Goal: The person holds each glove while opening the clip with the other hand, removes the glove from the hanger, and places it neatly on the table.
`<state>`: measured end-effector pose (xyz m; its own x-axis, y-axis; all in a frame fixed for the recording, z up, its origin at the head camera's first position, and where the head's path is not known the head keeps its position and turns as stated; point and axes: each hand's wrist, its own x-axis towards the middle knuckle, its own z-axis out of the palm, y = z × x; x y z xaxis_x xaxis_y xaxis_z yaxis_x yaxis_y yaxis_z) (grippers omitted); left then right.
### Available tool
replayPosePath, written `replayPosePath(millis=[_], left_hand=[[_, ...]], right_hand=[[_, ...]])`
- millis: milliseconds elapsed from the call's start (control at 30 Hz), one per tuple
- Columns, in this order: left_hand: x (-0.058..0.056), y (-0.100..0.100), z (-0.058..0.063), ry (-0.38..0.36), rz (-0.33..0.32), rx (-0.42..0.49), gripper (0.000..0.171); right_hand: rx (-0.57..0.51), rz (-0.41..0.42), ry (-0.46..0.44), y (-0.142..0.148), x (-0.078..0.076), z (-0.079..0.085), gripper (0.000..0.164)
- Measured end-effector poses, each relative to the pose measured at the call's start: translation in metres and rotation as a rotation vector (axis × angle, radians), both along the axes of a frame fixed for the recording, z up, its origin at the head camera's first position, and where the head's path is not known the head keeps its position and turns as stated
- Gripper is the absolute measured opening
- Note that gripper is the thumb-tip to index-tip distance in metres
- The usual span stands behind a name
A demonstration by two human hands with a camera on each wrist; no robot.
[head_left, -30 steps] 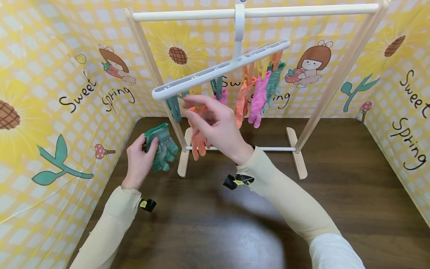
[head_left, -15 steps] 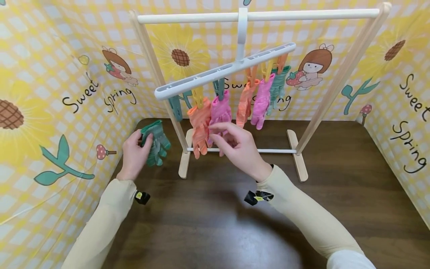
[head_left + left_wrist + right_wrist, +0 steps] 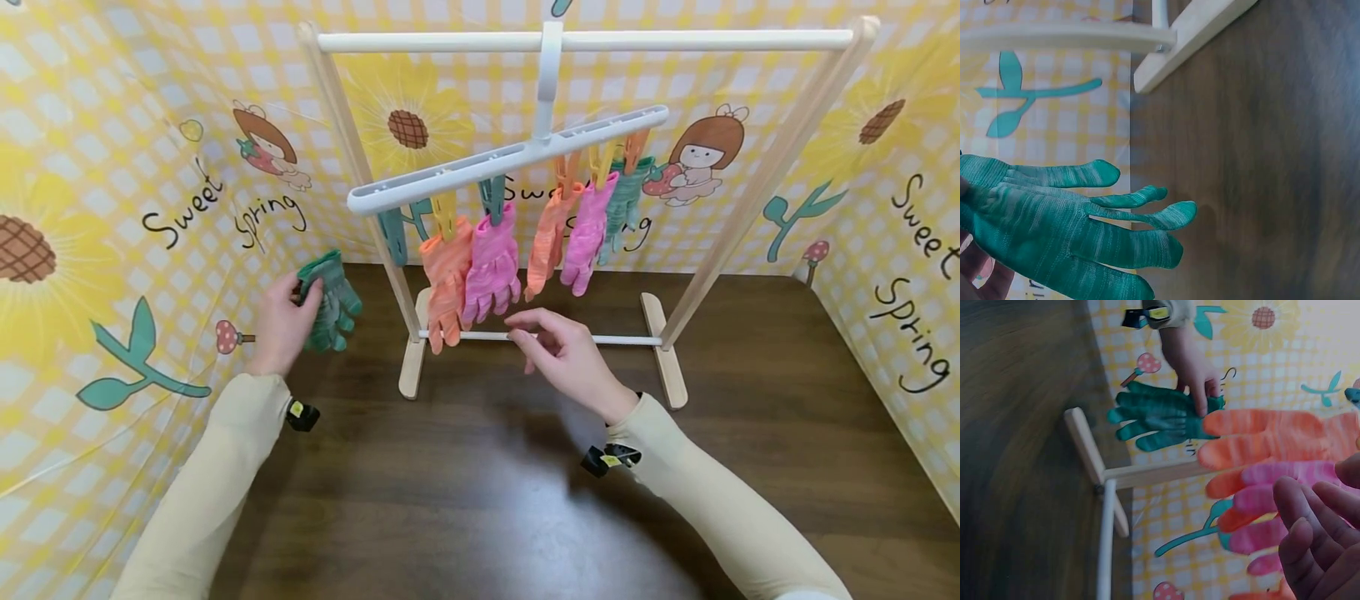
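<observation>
At the left, my left hand [image 3: 279, 327] pinches a green knitted glove [image 3: 334, 305] by its cuff, its fingers hanging down; in the left wrist view the glove [image 3: 1054, 219] spreads large across the lower left. My right hand [image 3: 576, 360], fingers loosely bent and holding nothing, is below the hanging gloves. A grey hanger [image 3: 450, 177] hangs tilted. From its left half hang an orange glove [image 3: 447, 279] on a yellow clip [image 3: 444, 215] and a pink glove [image 3: 493, 268] on a teal clip [image 3: 492, 198]. Another teal clip [image 3: 392, 236], at the left end, carries no glove.
On the hanger's right half hang a second orange glove [image 3: 551, 242], a second pink glove [image 3: 589, 237] and another green glove [image 3: 626, 204]. A wooden rack with a white top bar [image 3: 450, 42] stands on the brown table [image 3: 465, 500]. Patterned cloth walls [image 3: 75, 208] surround it.
My right hand has moved down and right, from in front of the left orange glove to below the gloves. My left hand has drifted left and slightly up with the green glove.
</observation>
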<state>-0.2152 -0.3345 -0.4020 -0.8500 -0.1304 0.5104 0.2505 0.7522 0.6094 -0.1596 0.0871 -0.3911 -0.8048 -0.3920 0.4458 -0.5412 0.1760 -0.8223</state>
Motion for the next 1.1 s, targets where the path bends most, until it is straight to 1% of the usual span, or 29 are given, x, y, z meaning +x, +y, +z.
replayPosePath(millis=[100,167,233,300,367,433,500,567,667,767,900,1100], left_hand=[[-0.004,-0.008,0.007,-0.020,0.017,-0.042,0.027],[-0.008,-0.015,0.011,0.008,0.015,-0.097,0.025],[-0.012,-0.021,0.015,0.042,0.022,-0.186,0.022],[-0.014,-0.026,0.018,0.068,0.041,-0.298,0.019],[-0.016,-0.030,0.018,0.081,0.052,-0.410,0.014],[-0.018,-0.033,0.017,0.077,0.061,-0.520,0.013],[-0.021,-0.034,0.014,0.067,0.045,-0.603,0.012],[-0.025,-0.034,0.008,0.051,0.014,-0.665,0.013],[-0.029,-0.029,-0.004,0.008,-0.031,-0.716,0.013],[-0.031,-0.020,-0.016,-0.042,-0.071,-0.742,0.016],[-0.031,0.000,-0.030,-0.118,-0.109,-0.774,0.018],[-0.026,0.024,-0.045,-0.290,-0.171,-0.812,0.019]], right_hand=[[0.029,-0.019,-0.031,0.005,0.000,-0.006,0.020],[0.042,-0.027,-0.044,0.009,0.001,-0.009,0.020],[0.046,-0.032,-0.054,0.012,0.000,-0.012,0.020],[0.044,-0.036,-0.062,0.015,0.000,-0.015,0.020],[0.042,-0.041,-0.067,0.017,0.000,-0.017,0.020],[0.041,-0.042,-0.068,0.019,0.000,-0.019,0.020],[0.043,-0.042,-0.069,0.021,-0.001,-0.022,0.020],[0.048,-0.043,-0.075,0.022,-0.001,-0.024,0.020],[0.056,-0.040,-0.089,0.024,-0.001,-0.027,0.021],[0.069,-0.044,-0.099,0.026,-0.001,-0.028,0.021],[0.082,-0.052,-0.103,0.027,-0.001,-0.028,0.021],[0.096,-0.057,-0.094,0.028,-0.001,-0.030,0.020]])
